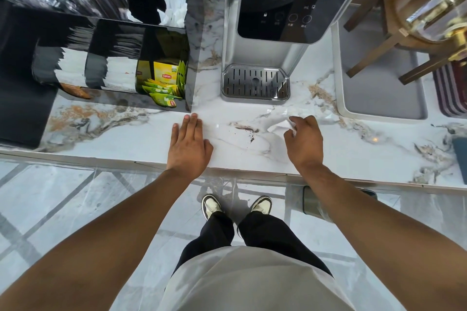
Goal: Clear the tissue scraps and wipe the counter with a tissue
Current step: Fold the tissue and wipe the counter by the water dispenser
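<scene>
A white tissue [279, 126] lies crumpled on the marble counter [126, 131], partly under the fingers of my right hand [304, 140], which curls over its right end. Dark brown crumbs [249, 131] are scattered on the counter just left of the tissue. My left hand [189, 145] rests flat on the counter, fingers together and pointing away, holding nothing. The tissue's right part is hidden by my fingers.
A hot water dispenser [275, 30] with a drip tray [255, 84] stands behind the crumbs. A black organiser [121, 63] with tea bags and sachets sits at the left. A grey tray [379, 93] bearing a drink dispenser stand is at the right. A bin [316, 203] stands on the floor below.
</scene>
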Demonstrator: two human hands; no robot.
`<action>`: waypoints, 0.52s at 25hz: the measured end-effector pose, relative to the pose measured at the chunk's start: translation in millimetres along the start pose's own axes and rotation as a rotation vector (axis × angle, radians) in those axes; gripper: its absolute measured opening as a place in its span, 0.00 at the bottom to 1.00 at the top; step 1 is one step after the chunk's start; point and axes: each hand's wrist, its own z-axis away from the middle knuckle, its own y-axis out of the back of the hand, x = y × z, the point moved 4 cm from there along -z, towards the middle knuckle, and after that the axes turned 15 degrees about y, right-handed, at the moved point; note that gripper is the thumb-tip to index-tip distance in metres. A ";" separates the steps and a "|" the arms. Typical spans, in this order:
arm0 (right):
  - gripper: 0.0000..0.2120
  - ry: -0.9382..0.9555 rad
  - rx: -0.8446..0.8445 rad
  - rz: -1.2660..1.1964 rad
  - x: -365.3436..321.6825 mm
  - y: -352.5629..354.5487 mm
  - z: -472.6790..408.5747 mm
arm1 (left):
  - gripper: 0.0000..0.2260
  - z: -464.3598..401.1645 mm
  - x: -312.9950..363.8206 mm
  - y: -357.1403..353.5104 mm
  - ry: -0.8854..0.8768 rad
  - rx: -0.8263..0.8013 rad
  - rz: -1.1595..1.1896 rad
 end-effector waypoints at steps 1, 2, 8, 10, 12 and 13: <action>0.17 -0.029 0.004 0.012 -1.9 -3.4 -2.7 | 0.27 0.0 0.2 0.9 -0.001 -0.001 0.009; 0.17 -0.056 0.005 0.012 -5.1 -8.2 -5.4 | 0.27 -0.2 0.3 1.7 -0.003 -0.004 0.018; 0.11 -0.118 0.013 -0.082 -24.6 -40.0 -15.8 | 0.27 -0.6 -0.3 0.4 0.002 -0.011 0.037; 0.13 -0.076 -0.006 -0.105 -31.3 -45.3 -25.5 | 0.27 -0.8 -0.4 -0.5 0.002 0.001 0.049; 0.14 0.048 -0.044 -0.148 -45.2 -50.9 -32.7 | 0.27 -1.3 -1.8 -1.6 0.001 0.009 0.061; 0.14 0.115 -0.072 -0.179 -51.3 -54.0 -32.4 | 0.27 -1.3 -2.4 -2.5 -0.001 0.013 0.068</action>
